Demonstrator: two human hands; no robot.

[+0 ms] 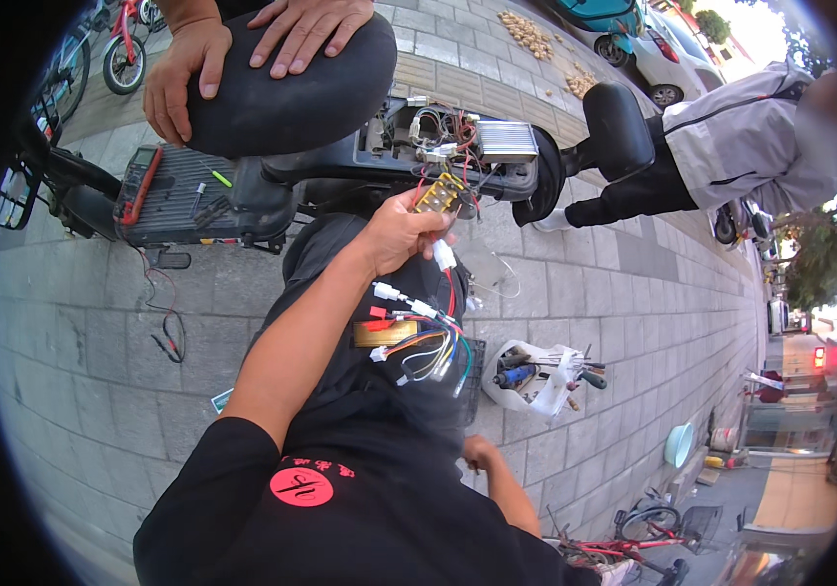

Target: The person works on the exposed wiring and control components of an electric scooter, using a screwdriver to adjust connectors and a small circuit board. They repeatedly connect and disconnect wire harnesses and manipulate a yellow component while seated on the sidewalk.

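My left hand (401, 230) is closed on a yellow, box-shaped electrical part (441, 192) beside the scooter's opened compartment (404, 146). Just below the fingers dangles a white connector (444, 256) on red wire. Over my lap lies a gold-coloured box (385, 334), with a bundle of coloured wires (453, 337) ending in white and red plugs next to it. My right hand (478, 453) is low at my right side with curled fingers; whatever they hold, if anything, is hidden. Inside the compartment are tangled wires and a silver finned box (507, 141).
Another person's hands rest on the black seat (291, 83). A red multimeter (140, 186) lies on the footboard (182, 190). To my right is a white bag of tools (536, 376). Someone in a grey jacket (741, 137) stands past the scooter's rear.
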